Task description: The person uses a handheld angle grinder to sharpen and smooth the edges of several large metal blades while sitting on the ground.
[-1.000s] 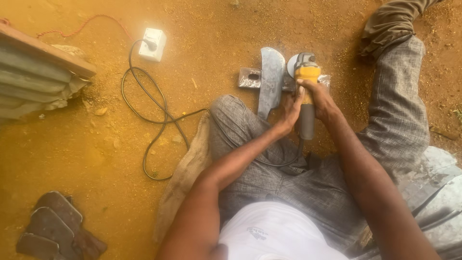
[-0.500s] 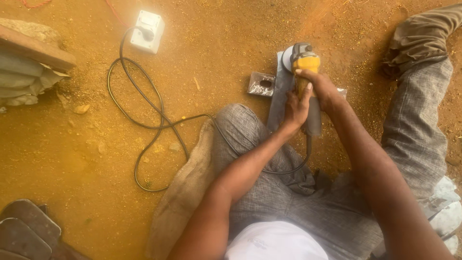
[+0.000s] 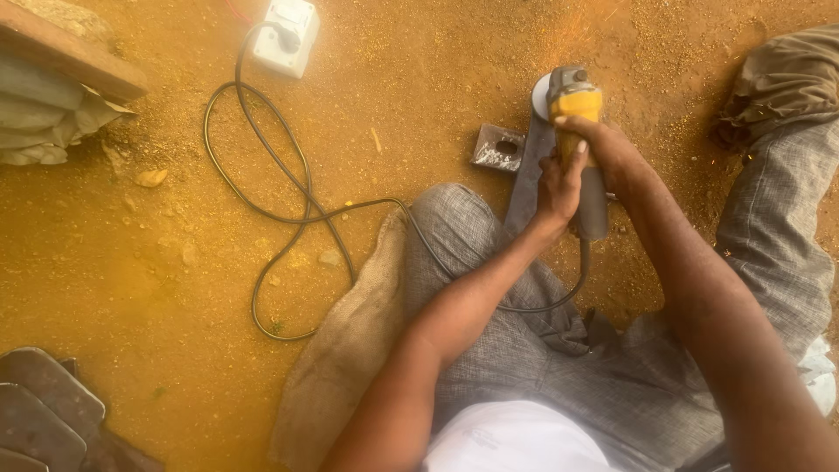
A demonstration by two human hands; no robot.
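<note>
I sit on orange dirt with a yellow and grey angle grinder (image 3: pixel 575 103) held out in front of me. My right hand (image 3: pixel 607 149) wraps over the top of its body just behind the yellow head. My left hand (image 3: pixel 558 185) grips it from the left side, next to a long flat metal blade (image 3: pixel 527 179) that lies under the grinder's disc. A small square metal plate (image 3: pixel 498 147) with a hole rests on the ground just left of the blade. The grinder's black cable (image 3: pixel 280 175) loops over the dirt to a white socket box (image 3: pixel 286 35).
A burlap sack (image 3: pixel 350 350) lies beside my left leg. Flat dark metal pieces (image 3: pixel 52 419) are stacked at the bottom left. A wooden plank over pale sacking (image 3: pixel 61 96) sits at the upper left. My right leg (image 3: pixel 778 227) stretches out on the right.
The view has shifted so the grinder, blade and hands sit further right and higher. My hands keep the same grip on the grinder over the blade.
</note>
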